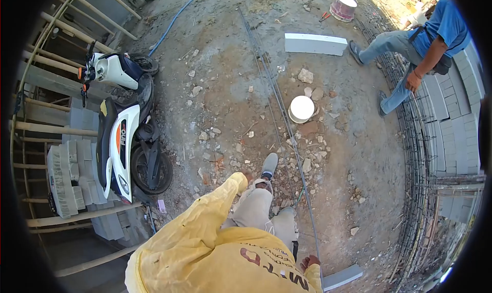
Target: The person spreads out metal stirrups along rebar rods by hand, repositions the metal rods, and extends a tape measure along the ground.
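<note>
My left hand shows only a little past the cuff of my yellow sleeve, in front of my thigh. Its fingers are hidden. Low in the view, my right hand has its fingers curled; whether anything is in them is hidden. Close by that hand runs the end of a long thin steel bar. A pale block is just right of the hand, and I cannot tell if the two touch. My feet in grey shoes stand among rubble beside the bars.
Ahead are a white-topped bucket, broken stones, a long pale block and another bucket. A motorbike stands left by bamboo poles. At right, a person in blue steps beside rebar cages and stacked blocks.
</note>
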A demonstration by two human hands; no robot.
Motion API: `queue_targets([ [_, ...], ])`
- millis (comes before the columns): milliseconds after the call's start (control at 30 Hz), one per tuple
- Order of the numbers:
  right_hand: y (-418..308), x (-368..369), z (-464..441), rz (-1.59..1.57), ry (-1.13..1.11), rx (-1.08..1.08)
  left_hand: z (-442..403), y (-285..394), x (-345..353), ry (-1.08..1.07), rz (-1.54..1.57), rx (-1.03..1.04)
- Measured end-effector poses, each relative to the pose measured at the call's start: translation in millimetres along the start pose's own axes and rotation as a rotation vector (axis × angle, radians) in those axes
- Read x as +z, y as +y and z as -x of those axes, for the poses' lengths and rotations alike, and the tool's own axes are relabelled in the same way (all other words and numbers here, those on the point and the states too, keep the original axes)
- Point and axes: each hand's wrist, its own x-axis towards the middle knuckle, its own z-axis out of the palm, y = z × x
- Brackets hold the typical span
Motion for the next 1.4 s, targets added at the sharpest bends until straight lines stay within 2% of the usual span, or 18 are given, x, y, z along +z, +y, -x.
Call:
queue_targets([
  [67,-3.4,33.9,32.5,0.072,-0.035,-0.083,-0.6,68.5,-28.3,0.019,0.064,0.012],
  [167,-36.3,91.4,67.7,-0.031,-0.108,-0.216,-53.7,87.7,-35.0,-0.027,-0.015,0.134],
  [267,-77.9,134.3,103.0,-0.029,-0.136,-0.274,-66.3,107.2,-43.1,-0.057,-0.027,0.142],
  [367,-94.5,154.0,91.6,-0.028,-0.184,-0.304,-85.8,89.4,-44.0,-0.095,0.006,0.114],
  [400,-100.5,159.2,93.7,-0.018,-0.179,-0.306,-79.6,92.7,-49.2,-0.092,0.047,0.044],
  [433,-105.7,159.8,95.0,-0.004,-0.171,-0.305,-127.3,28.6,-28.6,-0.066,0.05,0.094],
  [500,-110.0,155.3,85.6,0.015,-0.165,-0.296,-102.8,43.8,-45.9,0.013,-0.143,0.062],
  [533,-113.7,156.3,79.5,0.026,-0.172,-0.294,-92.0,54.7,-53.0,-0.021,-0.148,-0.051],
  [600,-121.3,154.1,66.5,0.063,-0.152,-0.26,-110.3,17.4,-45.2,-0.092,-0.006,-0.144],
  [800,-159.8,171.0,-39.8,0.172,-0.182,-0.244,-175.0,-59.5,-3.2,-0.037,-0.122,-0.104],
  [967,-190.7,227.8,-183.9,0.251,-0.195,-0.294,-261.5,-98.7,58.9,-0.067,-0.217,-0.219],
  [1033,-204.3,256.6,-228.8,0.301,-0.167,-0.294,-304.3,-128.2,96.0,-0.041,-0.117,-0.243],
  [1100,-203.2,283.8,-294.4,0.452,-0.169,-0.441,-329.6,-97.9,127.8,-0.084,0.052,-0.349],
  [1133,-206.3,299.7,-311.6,0.586,-0.119,-0.575,-322.6,-46.4,140.8,-0.139,0.171,-0.458],
  [1167,-218.4,318.4,-319.0,0.718,-0.068,-0.715,-334.9,-38.2,158.6,-0.149,0.202,-0.459],
  [1233,-236.2,356.3,-330.9,0.738,-0.041,-0.796,-363.7,-22.2,191.5,-0.143,0.296,-0.45],
  [1300,-249.6,387.6,-342.6,0.708,-0.094,-0.79,-393.0,-10.5,217.2,-0.124,0.406,-0.413],
  [1400,-257.2,417.5,-352.7,0.845,-0.025,-0.943,-434.7,3.7,245.6,-0.079,0.547,-0.396],
])
